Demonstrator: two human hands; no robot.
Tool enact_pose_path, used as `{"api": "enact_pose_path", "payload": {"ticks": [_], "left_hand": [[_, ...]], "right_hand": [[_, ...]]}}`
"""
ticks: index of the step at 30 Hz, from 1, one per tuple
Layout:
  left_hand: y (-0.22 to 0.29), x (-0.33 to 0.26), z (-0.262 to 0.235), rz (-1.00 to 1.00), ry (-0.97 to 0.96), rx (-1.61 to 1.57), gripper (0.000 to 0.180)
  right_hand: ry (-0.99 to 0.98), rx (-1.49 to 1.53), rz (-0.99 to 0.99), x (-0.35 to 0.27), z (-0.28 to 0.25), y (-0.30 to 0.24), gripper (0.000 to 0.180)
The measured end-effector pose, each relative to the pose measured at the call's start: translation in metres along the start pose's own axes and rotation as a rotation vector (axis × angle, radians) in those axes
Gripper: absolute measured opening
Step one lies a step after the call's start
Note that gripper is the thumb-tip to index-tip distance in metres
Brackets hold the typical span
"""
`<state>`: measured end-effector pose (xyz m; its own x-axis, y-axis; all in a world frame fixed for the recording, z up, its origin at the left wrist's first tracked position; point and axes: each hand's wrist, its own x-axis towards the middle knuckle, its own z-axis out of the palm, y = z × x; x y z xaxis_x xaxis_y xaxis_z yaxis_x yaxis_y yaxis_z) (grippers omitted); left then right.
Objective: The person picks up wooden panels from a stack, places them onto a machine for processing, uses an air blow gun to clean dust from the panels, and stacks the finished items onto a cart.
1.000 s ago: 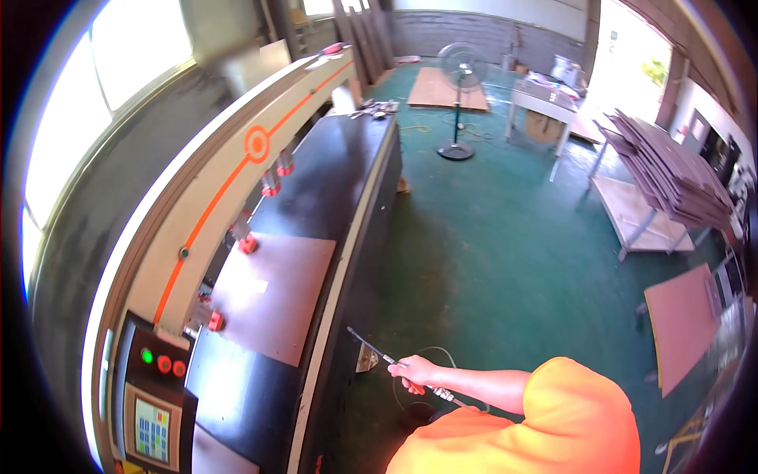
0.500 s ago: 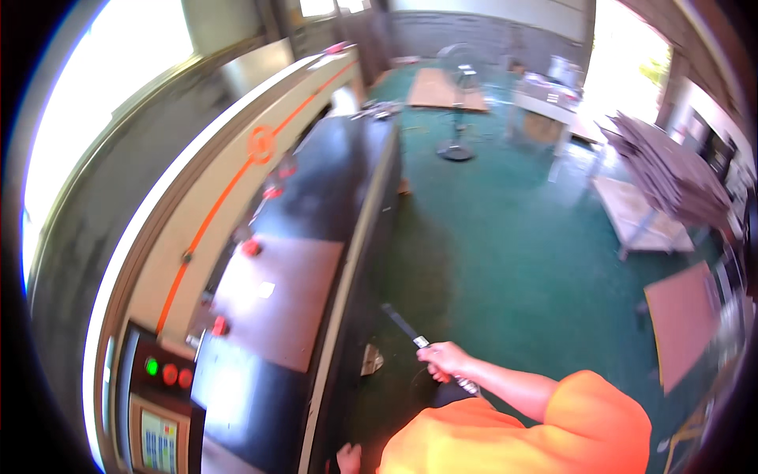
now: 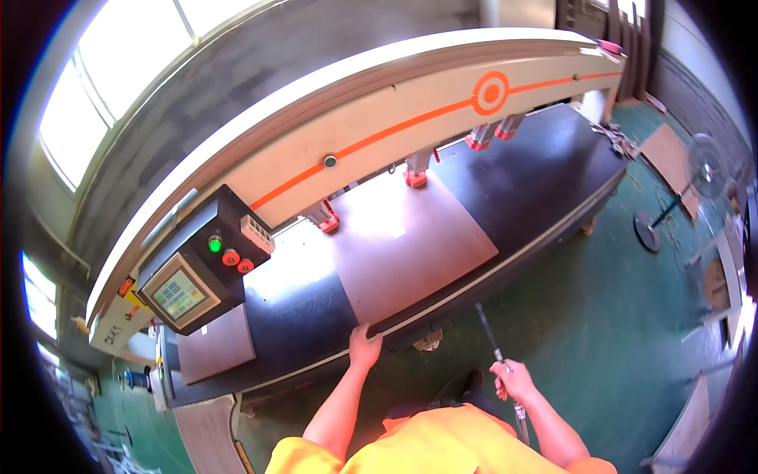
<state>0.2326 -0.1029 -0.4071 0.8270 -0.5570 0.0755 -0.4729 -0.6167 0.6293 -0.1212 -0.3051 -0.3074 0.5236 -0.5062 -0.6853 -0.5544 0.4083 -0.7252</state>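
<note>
- The flat brown square panel (image 3: 422, 257) lies on the long black table (image 3: 545, 158), its far side under the cream machine beam with the orange stripe (image 3: 403, 122); one red-tipped metal clamp (image 3: 415, 180) sits at its 12 o'clock, another (image 3: 329, 224) near 10 o'clock
- The left hand (image 3: 365, 347) is at the panel's 7 o'clock, by its near corner at the table's front edge; its fingers look bent, but I cannot tell whether they pinch the corner or only rest there
- The right hand (image 3: 513, 380), towards 5 o'clock from the panel, is wrapped round a slim dark metal wand with a silvery lower part (image 3: 487, 326), whose tip points to 11 o'clock, apart from the table
- To handle this well, I would keep the left fingers on the panel's near edge, away from the clamps, steady it without twisting, and hold the wand's tip clear of the surface
- Compared with half a second ago, the view has swung left, so the table runs from 8 to 2 o'clock; the left hand has risen from the lower rim to the panel's corner, while the right keeps its grip on the wand
</note>
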Motion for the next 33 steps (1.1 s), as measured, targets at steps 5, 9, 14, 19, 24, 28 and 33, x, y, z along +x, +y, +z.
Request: {"api": "enact_pose_path", "payload": {"ticks": [5,9,14,19,24,28,33], "left_hand": [[0.033,0.034,0.008,-0.164,-0.071,0.180,0.061],[0.033,0.055,0.016,-0.086,-0.085,0.260,0.062],[0.022,0.062,0.045,0.089,-0.021,0.408,0.058],[0.045,0.045,0.052,0.149,0.109,0.432,0.059],[0.097,0.007,0.060,0.096,-0.059,0.401,0.059],[0.166,-0.038,0.078,0.385,-0.358,0.008,0.050],[0.105,0.054,0.069,-0.063,-0.143,0.243,0.048]], "right_hand": [[-0.306,-0.354,0.055,0.015,-0.035,-0.025,0.027],[0.162,0.067,0.123,0.069,-0.113,-0.042,0.027],[-0.065,-0.239,0.195,0.069,-0.110,-0.072,0.028],[-0.131,-0.416,0.202,0.084,-0.094,-0.079,0.034],[-0.051,-0.243,0.131,0.126,-0.083,-0.086,0.034],[0.016,-0.062,0.065,0.153,-0.070,-0.065,0.030],[0.071,0.046,0.035,0.191,-0.092,-0.056,0.065]]}}
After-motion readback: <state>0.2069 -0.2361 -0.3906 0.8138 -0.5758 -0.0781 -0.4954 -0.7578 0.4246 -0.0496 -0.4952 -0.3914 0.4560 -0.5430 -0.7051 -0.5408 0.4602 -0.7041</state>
